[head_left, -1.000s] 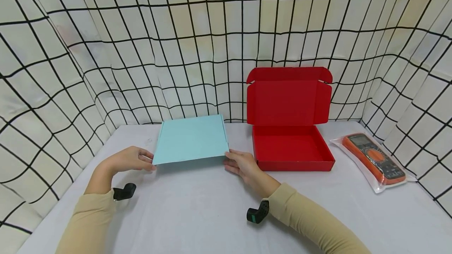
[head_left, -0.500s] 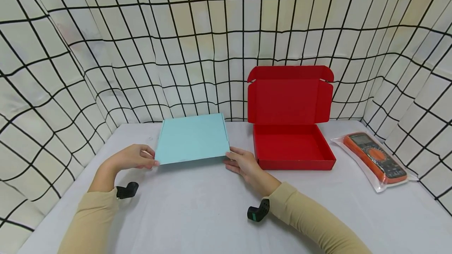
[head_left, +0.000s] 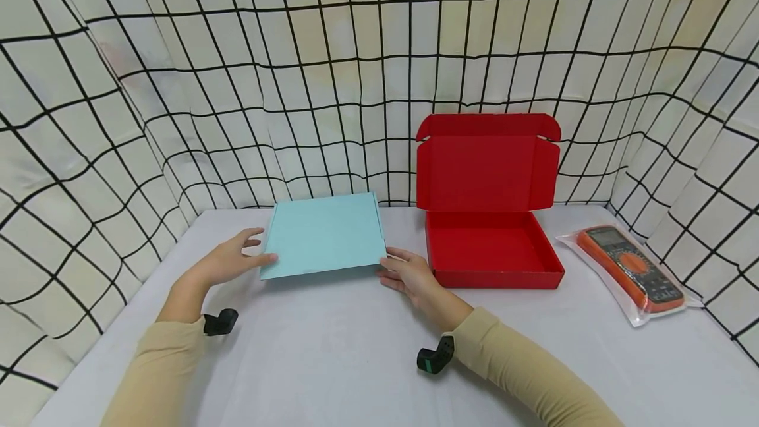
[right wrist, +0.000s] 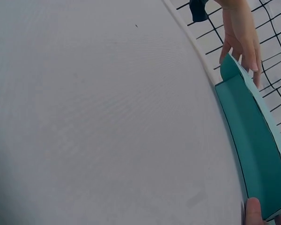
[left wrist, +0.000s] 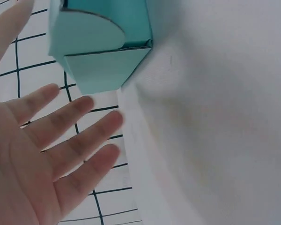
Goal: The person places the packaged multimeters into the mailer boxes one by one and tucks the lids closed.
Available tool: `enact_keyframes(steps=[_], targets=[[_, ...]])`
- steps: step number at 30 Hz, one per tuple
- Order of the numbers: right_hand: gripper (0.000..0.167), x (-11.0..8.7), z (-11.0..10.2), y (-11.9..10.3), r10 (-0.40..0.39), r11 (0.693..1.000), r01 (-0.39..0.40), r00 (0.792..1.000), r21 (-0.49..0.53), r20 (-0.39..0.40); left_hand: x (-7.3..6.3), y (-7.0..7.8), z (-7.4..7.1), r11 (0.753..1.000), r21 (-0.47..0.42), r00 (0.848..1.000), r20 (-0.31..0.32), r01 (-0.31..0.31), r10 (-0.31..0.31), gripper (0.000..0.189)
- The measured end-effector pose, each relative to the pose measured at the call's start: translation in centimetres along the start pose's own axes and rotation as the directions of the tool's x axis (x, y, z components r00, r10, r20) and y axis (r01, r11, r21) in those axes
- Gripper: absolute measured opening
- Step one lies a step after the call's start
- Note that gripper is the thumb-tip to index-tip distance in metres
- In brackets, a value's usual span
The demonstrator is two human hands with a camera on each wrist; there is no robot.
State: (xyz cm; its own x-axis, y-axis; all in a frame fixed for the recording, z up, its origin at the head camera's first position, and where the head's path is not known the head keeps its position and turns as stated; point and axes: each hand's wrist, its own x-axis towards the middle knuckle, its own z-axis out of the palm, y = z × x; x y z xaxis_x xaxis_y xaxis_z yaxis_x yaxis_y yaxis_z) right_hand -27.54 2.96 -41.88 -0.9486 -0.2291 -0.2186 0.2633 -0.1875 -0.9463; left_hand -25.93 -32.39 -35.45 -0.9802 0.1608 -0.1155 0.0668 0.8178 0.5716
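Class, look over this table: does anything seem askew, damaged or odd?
Yes, the light-blue box at the left looks off: its lid juts out over the front, and a rounded flap shows outside at its left end, so it appears not fully tucked in. I see nothing spilled or damaged.

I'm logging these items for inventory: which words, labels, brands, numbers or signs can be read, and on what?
No text can be read with certainty.
Multimeter: markings on its face, too small and blurred to read.
Blue box: no lettering visible.
Red box: no lettering visible.
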Motion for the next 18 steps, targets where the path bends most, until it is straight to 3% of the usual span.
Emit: enact_keyframes(steps=[7, 13, 18], targets=[[0.050, -0.2, 0.0, -0.1, -0.018, 1.000, 0.018, 1.000, -0.018, 0.000, 1.1, 0.5, 1.2, 0.995, 0.035, 0.993, -0.074, -0.090, 0.093, 0.088], [0.051, -0.1, 0.0, -0.1, -0.057, 0.997, 0.055, 0.998, -0.058, -0.029, 2.2, 1.0, 2.2, 0.982, 0.086, 0.983, -0.059, -0.168, 0.174, 0.084], [0.051, 0.2, 0.3, -0.4, -0.089, 0.990, 0.085, 0.995, -0.111, -0.035, 3.1, 1.1, 2.6, 0.968, 0.173, 0.981, -0.036, -0.183, 0.191, 0.080]])
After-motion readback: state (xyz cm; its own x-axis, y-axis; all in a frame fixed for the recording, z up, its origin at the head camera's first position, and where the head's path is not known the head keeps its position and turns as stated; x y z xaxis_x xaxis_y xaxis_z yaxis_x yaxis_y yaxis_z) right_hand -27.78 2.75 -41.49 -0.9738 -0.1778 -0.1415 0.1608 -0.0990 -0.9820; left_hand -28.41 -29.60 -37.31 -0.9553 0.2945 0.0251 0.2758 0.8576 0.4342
